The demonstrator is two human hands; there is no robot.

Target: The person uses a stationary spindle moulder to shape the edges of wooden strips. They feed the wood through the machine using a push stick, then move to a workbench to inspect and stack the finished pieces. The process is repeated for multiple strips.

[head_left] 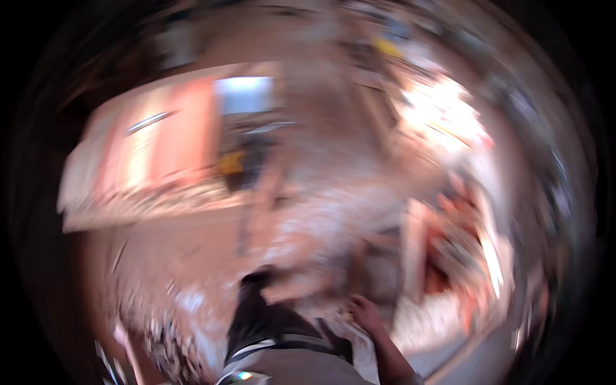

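Observation:
Motion smears the whole head view. My left hand hangs low at the left, above a floor strewn with chips or scraps; its fingers are too blurred to read. At the lower middle, my right hand is beside my right hip, its fingers seeming curled. Whether it holds anything does not show. Just right of that hand stands a pale-sided box or crate with reddish, wood-like pieces inside. Neither hand visibly touches the box.
Ahead on the left is a workbench bearing reddish boards and a thin metallic bar. A yellow-and-dark object, perhaps a machine, is at its right end. Bright light falls on a cluttered pile at the far right.

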